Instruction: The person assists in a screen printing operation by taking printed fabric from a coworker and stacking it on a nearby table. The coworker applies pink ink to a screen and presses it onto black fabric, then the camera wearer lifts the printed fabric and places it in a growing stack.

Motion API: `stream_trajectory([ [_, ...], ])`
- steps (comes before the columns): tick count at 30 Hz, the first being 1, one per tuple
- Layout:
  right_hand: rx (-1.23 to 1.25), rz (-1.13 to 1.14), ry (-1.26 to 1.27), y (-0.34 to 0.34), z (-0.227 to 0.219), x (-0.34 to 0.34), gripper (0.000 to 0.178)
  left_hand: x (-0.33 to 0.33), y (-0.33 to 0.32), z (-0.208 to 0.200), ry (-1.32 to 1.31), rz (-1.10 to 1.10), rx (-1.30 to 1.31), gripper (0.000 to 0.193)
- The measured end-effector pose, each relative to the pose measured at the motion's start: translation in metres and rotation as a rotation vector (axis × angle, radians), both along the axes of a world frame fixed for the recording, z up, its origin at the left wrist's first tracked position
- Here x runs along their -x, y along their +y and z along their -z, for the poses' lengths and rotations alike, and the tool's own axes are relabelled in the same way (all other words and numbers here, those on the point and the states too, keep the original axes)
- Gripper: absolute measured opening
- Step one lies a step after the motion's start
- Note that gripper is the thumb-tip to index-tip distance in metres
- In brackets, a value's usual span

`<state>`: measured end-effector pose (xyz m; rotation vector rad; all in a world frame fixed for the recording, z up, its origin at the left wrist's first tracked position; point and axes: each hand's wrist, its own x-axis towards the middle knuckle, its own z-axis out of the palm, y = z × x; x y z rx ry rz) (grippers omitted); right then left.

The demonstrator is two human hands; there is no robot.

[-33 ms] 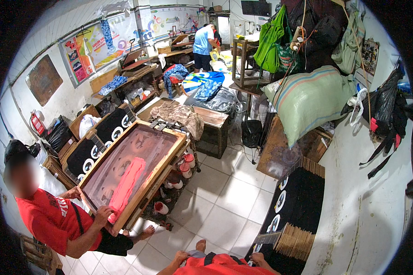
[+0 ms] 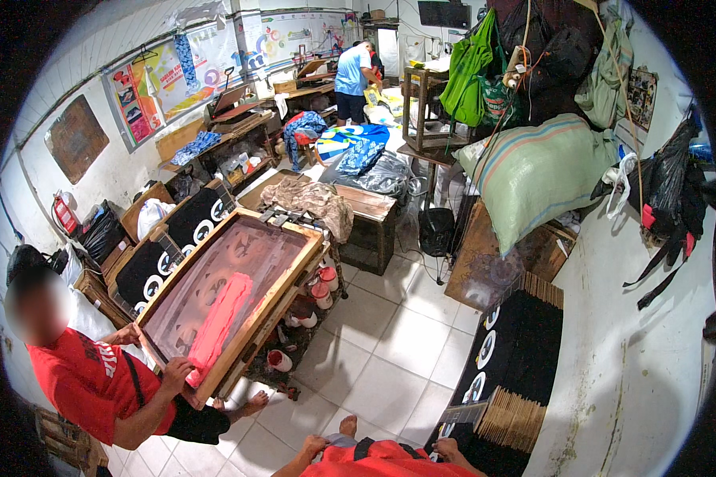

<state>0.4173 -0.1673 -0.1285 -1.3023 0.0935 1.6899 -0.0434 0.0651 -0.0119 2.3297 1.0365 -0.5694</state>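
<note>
At the lower edge, my left hand is against the front of my red shirt, at waist height. On the other side of the shirt my right hand is also close to my body. The fingers of both hands are too small and partly hidden to make out. To my left, a co-worker in a red shirt grips the near end of a wood-framed printing screen with both hands. A thick band of red ink lies across its mesh.
Black printed panels with white circles stand on my right beside stacked brown boards. Ink-stained containers sit under the screen's table. A stuffed pale green sack leans at the right. Another person in light blue works at the back.
</note>
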Motion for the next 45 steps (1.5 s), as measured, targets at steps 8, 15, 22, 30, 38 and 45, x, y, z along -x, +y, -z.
stream_trajectory([
  [8,0.143,-0.642,-0.779,0.02,-0.036,0.005,0.026,0.003,-0.004,0.034,-0.229,-0.686,0.328,0.024],
  [15,0.295,-0.197,-0.42,0.03,-0.074,0.016,0.021,0.024,0.005,0.014,-0.397,-0.99,0.259,0.031],
  [22,0.139,-0.304,-0.102,0.079,-0.062,0.025,0.026,0.184,0.09,-0.041,-1.064,-1.656,-0.429,0.013],
  [30,-0.204,-0.69,-0.492,0.353,-0.181,0.216,0.029,0.26,0.205,-0.09,-1.182,-2.346,-0.263,0.026],
  [38,-0.344,-0.202,0.307,0.618,-0.257,0.391,0.052,0.251,0.203,-0.199,-1.377,-1.913,0.072,0.017],
  [45,-0.326,-0.172,0.506,0.675,-0.244,0.404,0.035,0.216,0.191,-0.239,-1.144,-1.927,0.008,0.015],
])
